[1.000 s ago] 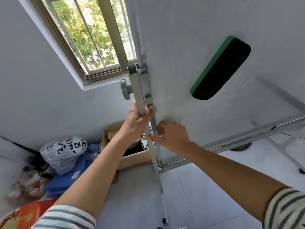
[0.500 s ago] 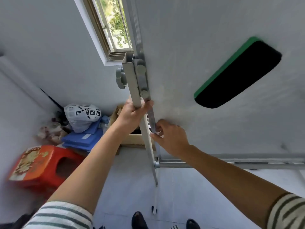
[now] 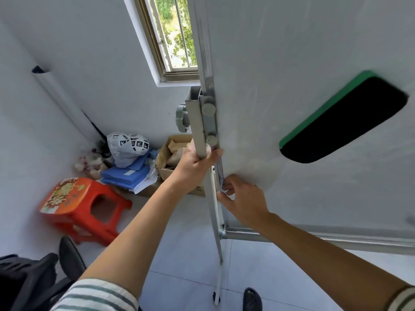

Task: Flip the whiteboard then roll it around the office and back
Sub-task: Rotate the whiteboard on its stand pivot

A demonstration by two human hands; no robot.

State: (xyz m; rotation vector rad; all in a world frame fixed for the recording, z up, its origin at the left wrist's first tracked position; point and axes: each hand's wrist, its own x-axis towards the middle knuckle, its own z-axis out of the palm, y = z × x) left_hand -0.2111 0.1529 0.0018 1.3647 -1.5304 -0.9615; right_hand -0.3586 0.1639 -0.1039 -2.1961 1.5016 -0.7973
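Head view: the whiteboard (image 3: 303, 52) fills the right and upper part of the frame, its panel standing close in front of the person. The left hand (image 3: 195, 167) is wrapped around the stand's metal upright post (image 3: 197, 131), just below the pivot bracket, with the thumb lying across the front of the post; this grip is closed firmly on the post. A grey locking knob (image 3: 181, 117) projects from the left side of the bracket. The right hand (image 3: 242, 198) sits lower, its fingertips (image 3: 225, 187) pinching the left edge frame of the whiteboard; this grip is narrow and holds the board's edge. A green-backed black eraser (image 3: 343, 120) clings to the board surface, well right of both hands. A horizontal crossbar (image 3: 314, 240) runs beneath the panel. On the tiled floor (image 3: 179, 254) to the left stand an orange plastic stool (image 3: 78, 205), a stack of blue folders (image 3: 128, 173) and a cardboard box (image 3: 170, 158). A barred window (image 3: 173, 34) is set in the wall behind
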